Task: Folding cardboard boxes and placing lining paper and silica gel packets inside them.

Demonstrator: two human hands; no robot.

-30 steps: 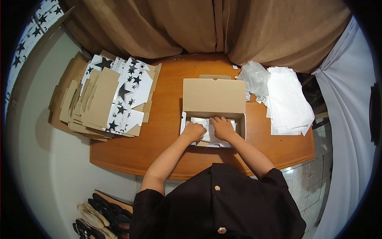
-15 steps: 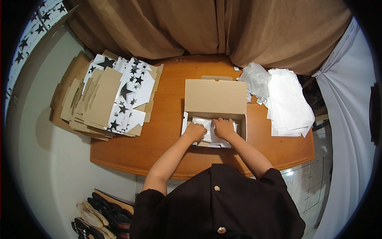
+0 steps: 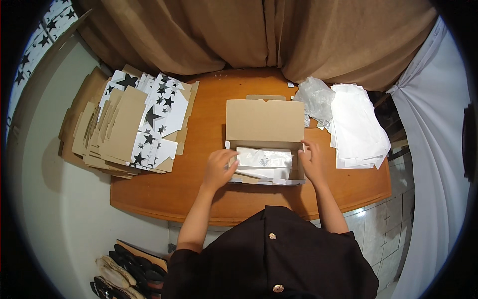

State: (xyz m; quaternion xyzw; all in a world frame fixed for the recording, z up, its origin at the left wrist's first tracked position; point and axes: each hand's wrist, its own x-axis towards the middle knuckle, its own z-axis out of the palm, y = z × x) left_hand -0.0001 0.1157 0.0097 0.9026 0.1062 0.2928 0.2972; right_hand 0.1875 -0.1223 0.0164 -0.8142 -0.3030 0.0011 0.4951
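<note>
A brown cardboard box (image 3: 265, 120) stands on the wooden table in front of me, its lid raised at the far side. Inside lies a flat white packet (image 3: 264, 157) with small dark print, and folded white paper (image 3: 254, 172) sits nearer to me. My left hand (image 3: 219, 168) is at the box's left wall, fingers slightly bent and apart from the thumb, holding nothing. At the right wall is my right hand (image 3: 312, 162), thumb and fingers spread at the rim, with nothing held. Whether either hand touches the wall is hard to make out.
Flattened cardboard boxes (image 3: 119, 127), some white with black stars, are piled on the table's left. To the right lie a crumpled clear plastic bag (image 3: 316, 99) and a stack of white paper sheets (image 3: 359, 127). A brown curtain (image 3: 214, 35) hangs behind; shoes (image 3: 129, 269) are at lower left.
Both hands have come up off the white packet and moved apart to the box's side walls. The packet now lies uncovered in the box. The view has shifted slightly.
</note>
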